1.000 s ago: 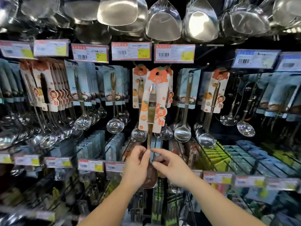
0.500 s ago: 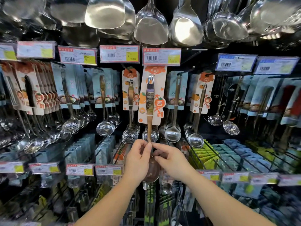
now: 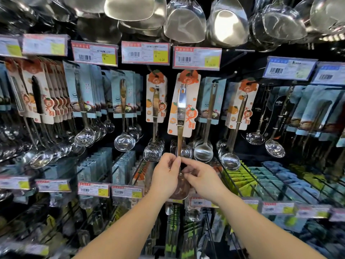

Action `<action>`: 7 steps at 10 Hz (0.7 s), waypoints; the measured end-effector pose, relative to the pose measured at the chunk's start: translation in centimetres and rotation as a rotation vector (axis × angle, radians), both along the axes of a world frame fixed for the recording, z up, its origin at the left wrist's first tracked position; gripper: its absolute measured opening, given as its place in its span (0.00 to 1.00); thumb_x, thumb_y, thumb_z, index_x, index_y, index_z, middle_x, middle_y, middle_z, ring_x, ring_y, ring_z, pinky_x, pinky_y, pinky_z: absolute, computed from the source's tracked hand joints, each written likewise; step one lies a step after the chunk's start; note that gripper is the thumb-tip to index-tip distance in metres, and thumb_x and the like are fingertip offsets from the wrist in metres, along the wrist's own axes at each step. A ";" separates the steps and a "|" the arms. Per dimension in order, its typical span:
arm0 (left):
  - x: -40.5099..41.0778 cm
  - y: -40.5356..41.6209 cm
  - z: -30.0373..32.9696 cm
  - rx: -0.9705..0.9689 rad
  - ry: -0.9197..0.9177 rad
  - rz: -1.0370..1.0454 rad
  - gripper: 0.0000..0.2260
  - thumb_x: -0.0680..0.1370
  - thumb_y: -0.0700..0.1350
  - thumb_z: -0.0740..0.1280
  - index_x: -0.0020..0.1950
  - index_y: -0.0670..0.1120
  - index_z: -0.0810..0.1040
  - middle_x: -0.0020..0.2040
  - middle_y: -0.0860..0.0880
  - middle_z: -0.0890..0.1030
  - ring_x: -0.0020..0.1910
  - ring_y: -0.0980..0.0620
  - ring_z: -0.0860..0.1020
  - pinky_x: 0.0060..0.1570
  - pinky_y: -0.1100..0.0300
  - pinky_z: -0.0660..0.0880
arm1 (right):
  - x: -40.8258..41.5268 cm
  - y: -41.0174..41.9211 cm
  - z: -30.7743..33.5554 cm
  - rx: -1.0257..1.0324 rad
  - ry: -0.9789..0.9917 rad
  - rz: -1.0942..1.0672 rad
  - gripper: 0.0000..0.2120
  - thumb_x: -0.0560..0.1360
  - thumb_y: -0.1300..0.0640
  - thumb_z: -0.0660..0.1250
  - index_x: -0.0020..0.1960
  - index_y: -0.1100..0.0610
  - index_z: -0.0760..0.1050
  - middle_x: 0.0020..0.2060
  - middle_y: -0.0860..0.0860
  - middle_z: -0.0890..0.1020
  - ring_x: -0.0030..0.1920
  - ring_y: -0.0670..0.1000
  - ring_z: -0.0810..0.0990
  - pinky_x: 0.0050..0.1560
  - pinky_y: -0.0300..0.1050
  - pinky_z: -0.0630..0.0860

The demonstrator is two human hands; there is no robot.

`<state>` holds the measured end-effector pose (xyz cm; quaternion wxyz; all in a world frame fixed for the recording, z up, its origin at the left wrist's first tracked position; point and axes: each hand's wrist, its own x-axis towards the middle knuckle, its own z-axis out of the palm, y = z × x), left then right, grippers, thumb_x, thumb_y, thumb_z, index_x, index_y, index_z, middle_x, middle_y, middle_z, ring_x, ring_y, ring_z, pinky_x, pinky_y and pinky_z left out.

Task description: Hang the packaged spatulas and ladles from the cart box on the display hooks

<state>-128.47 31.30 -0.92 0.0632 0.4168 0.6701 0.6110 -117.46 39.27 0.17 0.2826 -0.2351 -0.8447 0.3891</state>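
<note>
The white-and-orange backing card (image 3: 183,107) of the steel utensil at the centre of the frame carries large orange-red Chinese characters reading 大吉大利 down its right side. The same characters appear on the matching card (image 3: 242,107) to its right and on the row of like cards (image 3: 48,107) at the left. A red-bordered white price tag (image 3: 145,52) at upper centre shows a barcode and, on its yellow patch, "¥ 16.00". The neighbouring price tag (image 3: 197,57) to the right seems to read 16.00 as well; its small print is too blurred to read.

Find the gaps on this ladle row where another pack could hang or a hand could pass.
Free: the dark gap right of the orange card, and the gap between the lone card and the held ladle. Crowded: the card stack far left.
</note>
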 end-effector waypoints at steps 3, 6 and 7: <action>-2.6 3.9 0.9 -0.116 0.001 0.063 0.09 0.81 0.49 0.59 0.49 0.45 0.73 0.38 0.52 0.75 0.39 0.50 0.75 0.40 0.56 0.71 | -2.6 2.1 0.3 -0.020 -0.071 -0.045 0.30 0.75 0.67 0.63 0.73 0.45 0.65 0.51 0.51 0.81 0.37 0.43 0.74 0.32 0.25 0.68; -4.6 6.3 0.3 -0.406 -0.091 -0.003 0.15 0.81 0.50 0.57 0.67 0.47 0.65 0.50 0.46 0.78 0.45 0.46 0.77 0.42 0.56 0.72 | -4.2 3.4 -0.5 -0.061 -0.141 -0.073 0.34 0.75 0.66 0.62 0.77 0.47 0.56 0.72 0.47 0.68 0.58 0.44 0.74 0.48 0.32 0.70; -4.8 5.0 -0.8 -0.434 -0.111 -0.011 0.17 0.81 0.50 0.57 0.70 0.47 0.64 0.50 0.48 0.76 0.42 0.47 0.77 0.39 0.57 0.72 | -3.5 2.7 -0.5 -0.102 -0.134 -0.100 0.33 0.77 0.66 0.61 0.77 0.47 0.56 0.73 0.50 0.66 0.57 0.43 0.74 0.49 0.37 0.72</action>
